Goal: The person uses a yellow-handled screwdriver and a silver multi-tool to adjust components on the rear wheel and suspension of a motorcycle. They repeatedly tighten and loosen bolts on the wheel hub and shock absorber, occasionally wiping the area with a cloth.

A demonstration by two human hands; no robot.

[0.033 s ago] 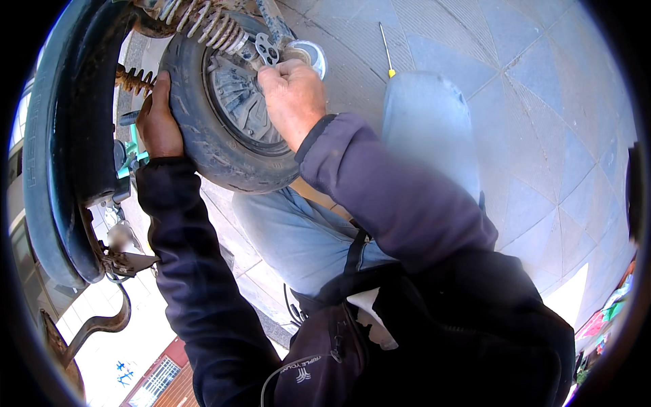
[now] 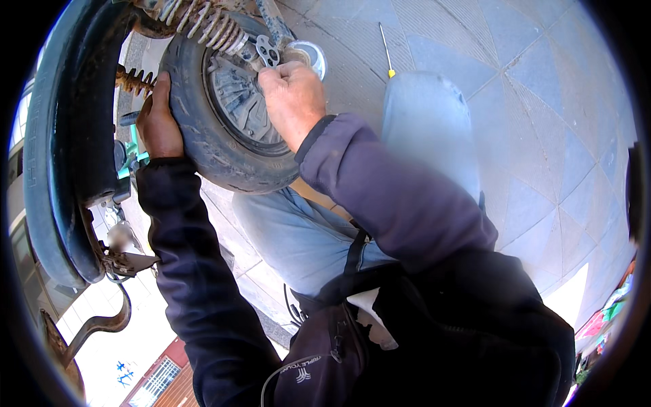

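Note:
A worn black tyre (image 2: 234, 173) on a dusty metal wheel hub (image 2: 237, 95) stands tilted in front of me. My left hand (image 2: 161, 125) grips the tyre's left side, with fingers along the tread. My right hand (image 2: 295, 98) is closed at the hub's upper right, its fingers pinched on a flat silver metal piece with round holes (image 2: 267, 51). That piece sits beside the lower end of a rusty shock absorber spring (image 2: 217, 30). The fingertips hide whatever lies beneath them. A round silver part (image 2: 313, 57) shows just past my knuckles.
A screwdriver with a yellow handle (image 2: 391, 72) lies on the grey paving (image 2: 522, 136), beyond my right knee (image 2: 427, 108). The vehicle's long dark seat (image 2: 57, 149) rises at the left. Below it hangs a bent rusty bar (image 2: 108, 322). A second spring (image 2: 132, 80) is behind the tyre.
The flat metal piece with holes has turned very slightly at my right fingertips. Both hands and the tyre stay in place.

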